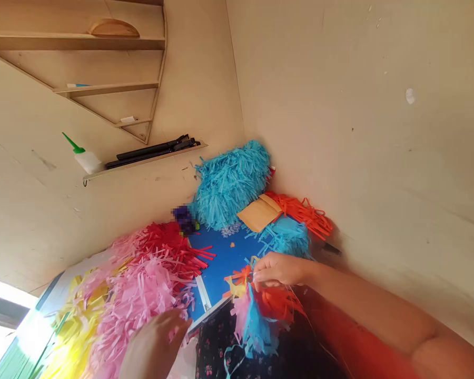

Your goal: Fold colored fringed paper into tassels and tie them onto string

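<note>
My right hand (280,268) pinching multicolour paper-fringe bunch (256,321) just off blue board (225,258); left hand (154,347) open, touching pink fringe pile (138,300). Turquoise fringe heap (231,184) and red fringe heap (169,247) crowding board.

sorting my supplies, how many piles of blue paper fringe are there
3: a large heap in the corner, a smaller heap by the orange fringe, and a bunch hanging below the right hand. Others may be hidden.
</note>
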The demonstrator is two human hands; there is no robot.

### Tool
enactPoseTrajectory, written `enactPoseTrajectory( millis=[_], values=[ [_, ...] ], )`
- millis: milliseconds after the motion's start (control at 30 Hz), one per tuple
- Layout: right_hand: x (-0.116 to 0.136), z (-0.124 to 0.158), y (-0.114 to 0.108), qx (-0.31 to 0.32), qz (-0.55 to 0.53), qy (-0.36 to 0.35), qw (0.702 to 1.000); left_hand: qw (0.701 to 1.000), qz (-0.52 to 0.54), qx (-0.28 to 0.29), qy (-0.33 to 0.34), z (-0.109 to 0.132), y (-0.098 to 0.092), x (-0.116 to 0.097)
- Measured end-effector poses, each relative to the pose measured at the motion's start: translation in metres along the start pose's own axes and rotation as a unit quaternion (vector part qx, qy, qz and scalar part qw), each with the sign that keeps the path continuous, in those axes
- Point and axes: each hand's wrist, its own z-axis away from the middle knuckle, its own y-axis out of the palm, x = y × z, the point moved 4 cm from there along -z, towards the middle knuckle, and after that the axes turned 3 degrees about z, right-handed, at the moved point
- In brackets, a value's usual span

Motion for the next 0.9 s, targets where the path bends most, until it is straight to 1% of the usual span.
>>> enactPoseTrajectory(
  millis=[33,67,100,133,167,200,267,333,367,400,467,533,600,667,700,767,800,833,867,900],
  values=[
    [0.005,-0.002,0.007,0.029,0.021,0.002,0.999,0.998,-0.027,-0.063,0.015,-0.007,-0.006,-0.016],
    [0.009,-0.005,0.015,0.062,0.047,0.003,0.997,0.994,0.012,-0.08,0.072,-0.013,-0.005,-0.036],
    [0.014,-0.006,0.023,0.094,0.078,0.0,0.993,0.985,0.09,-0.051,0.138,-0.02,0.001,-0.058],
    [0.018,-0.007,0.029,0.119,0.114,-0.006,0.986,0.968,0.16,0.024,0.191,-0.027,0.012,-0.078],
    [0.022,-0.007,0.033,0.136,0.148,-0.012,0.979,0.945,0.218,0.083,0.228,-0.033,0.023,-0.095],
    [0.026,-0.006,0.035,0.141,0.178,-0.016,0.974,0.923,0.274,0.122,0.24,-0.039,0.033,-0.107],
    [0.033,0.0,0.033,0.131,0.22,-0.026,0.966,0.881,0.37,0.185,0.228,-0.049,0.05,-0.118],
    [0.039,0.008,0.026,0.094,0.238,-0.047,0.966,0.848,0.429,0.24,0.197,-0.055,0.064,-0.12],
    [0.041,0.012,0.021,0.069,0.243,-0.059,0.966,0.837,0.443,0.264,0.182,-0.056,0.069,-0.118],
    [0.043,0.016,0.017,0.047,0.248,-0.071,0.965,0.835,0.446,0.276,0.168,-0.056,0.073,-0.117],
    [0.042,0.022,0.009,0.022,0.251,-0.087,0.964,0.848,0.435,0.264,0.147,-0.057,0.075,-0.113],
    [0.038,0.024,0.005,0.025,0.243,-0.088,0.966,0.868,0.415,0.236,0.139,-0.057,0.073,-0.111],
    [0.032,0.024,0.003,0.021,0.224,-0.084,0.971,0.876,0.4,0.229,0.145,-0.056,0.072,-0.114],
    [0.024,0.022,0.001,0.012,0.179,-0.075,0.981,0.869,0.402,0.245,0.15,-0.055,0.073,-0.12],
    [0.021,0.022,-0.001,0.007,0.148,-0.074,0.986,0.861,0.412,0.263,0.141,-0.055,0.075,-0.122],
    [0.011,0.024,-0.008,0.0,0.093,-0.074,0.993,0.845,0.426,0.306,0.104,-0.054,0.079,-0.123],
    [0.004,0.028,-0.014,-0.006,0.076,-0.072,0.995,0.848,0.416,0.317,0.087,-0.054,0.078,-0.121],
    [-0.005,0.033,-0.022,-0.016,0.067,-0.064,0.996,0.862,0.389,0.315,0.076,-0.055,0.073,-0.116],
    [-0.016,0.041,-0.032,-0.031,0.065,-0.051,0.996,0.885,0.347,0.3,0.075,-0.057,0.064,-0.108],
    [-0.03,0.052,-0.045,-0.051,0.066,-0.033,0.996,0.915,0.287,0.27,0.088,-0.061,0.051,-0.098]
  ],
)
